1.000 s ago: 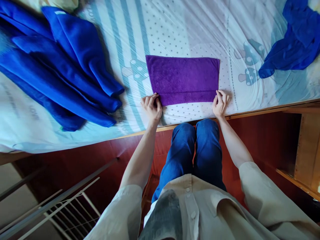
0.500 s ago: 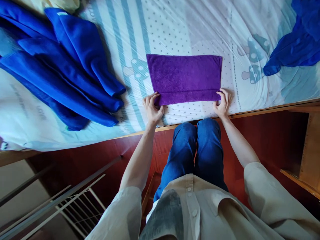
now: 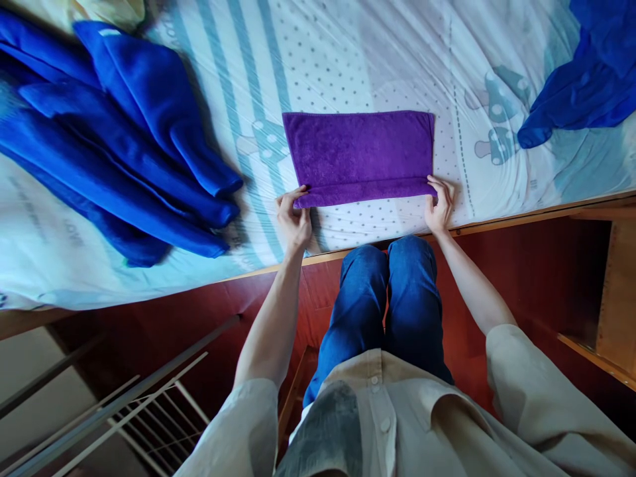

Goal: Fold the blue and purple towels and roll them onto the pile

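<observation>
A purple towel (image 3: 358, 152), folded into a flat rectangle, lies on the patterned bed sheet (image 3: 348, 59) near the bed's front edge. My left hand (image 3: 293, 218) pinches the towel's near left corner, fingers closed on it. At the near right corner my right hand (image 3: 438, 207) grips the same edge. The near edge is lifted slightly off the sheet between both hands. My knees in blue jeans (image 3: 387, 291) press against the bed frame just below.
A heap of blue cloths (image 3: 119, 132) covers the left part of the bed. Another blue cloth (image 3: 581, 79) lies at the far right. A wooden bed rail (image 3: 521, 222) runs along the front; a white wire rack (image 3: 144, 417) stands lower left, wooden furniture (image 3: 611, 305) at right.
Both hands have closed on the towel's near corners and raised that edge a little, drawing it away from me. The towel looks shorter front to back.
</observation>
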A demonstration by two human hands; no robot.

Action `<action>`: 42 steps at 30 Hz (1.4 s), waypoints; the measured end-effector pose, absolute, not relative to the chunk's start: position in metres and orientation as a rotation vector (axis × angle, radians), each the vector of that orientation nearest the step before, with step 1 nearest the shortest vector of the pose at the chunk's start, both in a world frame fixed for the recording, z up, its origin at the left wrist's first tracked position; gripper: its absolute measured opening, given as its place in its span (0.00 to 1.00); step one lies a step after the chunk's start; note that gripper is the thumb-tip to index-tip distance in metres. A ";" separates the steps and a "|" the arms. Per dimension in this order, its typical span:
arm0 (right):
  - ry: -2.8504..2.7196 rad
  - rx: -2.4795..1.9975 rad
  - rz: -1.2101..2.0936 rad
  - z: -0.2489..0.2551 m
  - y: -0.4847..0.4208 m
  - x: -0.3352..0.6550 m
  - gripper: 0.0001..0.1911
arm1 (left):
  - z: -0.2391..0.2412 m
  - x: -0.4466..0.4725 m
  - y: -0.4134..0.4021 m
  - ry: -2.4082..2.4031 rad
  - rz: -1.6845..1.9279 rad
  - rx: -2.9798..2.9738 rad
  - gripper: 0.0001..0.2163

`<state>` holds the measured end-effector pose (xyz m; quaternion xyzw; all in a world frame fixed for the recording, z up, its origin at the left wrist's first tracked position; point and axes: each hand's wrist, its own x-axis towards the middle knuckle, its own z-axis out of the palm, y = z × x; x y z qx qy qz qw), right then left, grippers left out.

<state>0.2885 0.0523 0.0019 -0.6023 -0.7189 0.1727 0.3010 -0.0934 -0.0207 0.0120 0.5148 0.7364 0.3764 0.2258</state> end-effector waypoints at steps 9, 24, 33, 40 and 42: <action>-1.712 -1.789 0.401 -0.026 0.046 0.293 0.27 | -0.008 -0.097 -0.025 2.183 1.090 1.202 0.24; -1.736 -1.808 0.380 -0.021 0.049 0.288 0.30 | -0.006 -0.089 -0.029 2.291 1.045 1.249 0.21; -1.737 -1.816 0.398 -0.017 0.057 0.288 0.31 | -0.009 -0.090 -0.029 2.284 1.025 1.234 0.21; -1.742 -1.863 0.406 -0.018 0.060 0.286 0.30 | -0.011 -0.087 -0.027 2.310 1.050 1.220 0.19; -1.745 -1.871 0.411 -0.021 0.060 0.286 0.29 | -0.012 -0.088 -0.027 2.312 1.051 1.219 0.18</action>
